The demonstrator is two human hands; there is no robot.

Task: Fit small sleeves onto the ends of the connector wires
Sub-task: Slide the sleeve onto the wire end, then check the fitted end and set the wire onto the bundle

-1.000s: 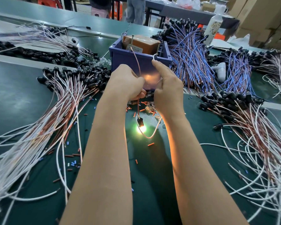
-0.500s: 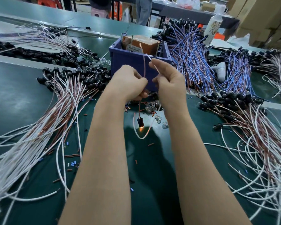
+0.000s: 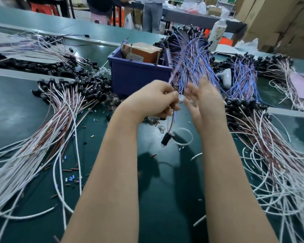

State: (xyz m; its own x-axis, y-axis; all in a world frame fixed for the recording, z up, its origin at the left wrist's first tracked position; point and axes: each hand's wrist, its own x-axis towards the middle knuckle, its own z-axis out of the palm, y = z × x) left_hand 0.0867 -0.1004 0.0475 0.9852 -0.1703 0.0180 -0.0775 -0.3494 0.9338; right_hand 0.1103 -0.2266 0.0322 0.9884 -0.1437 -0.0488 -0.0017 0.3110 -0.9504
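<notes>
My left hand [image 3: 154, 99] fingers pinch the thin brown-and-white wire [image 3: 172, 121], its black plastic connector [image 3: 165, 139] dangling. My right hand [image 3: 206, 100] is spread, empty, blurred. If that pinch slackens, the wire end could slip before sleeving.

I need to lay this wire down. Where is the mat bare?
Barest: the green mat between the forearms, only stray sleeve bits; also the far-left patch above the white-brown wire bundle. Crowded around the blue bin and the right bundle.
</notes>
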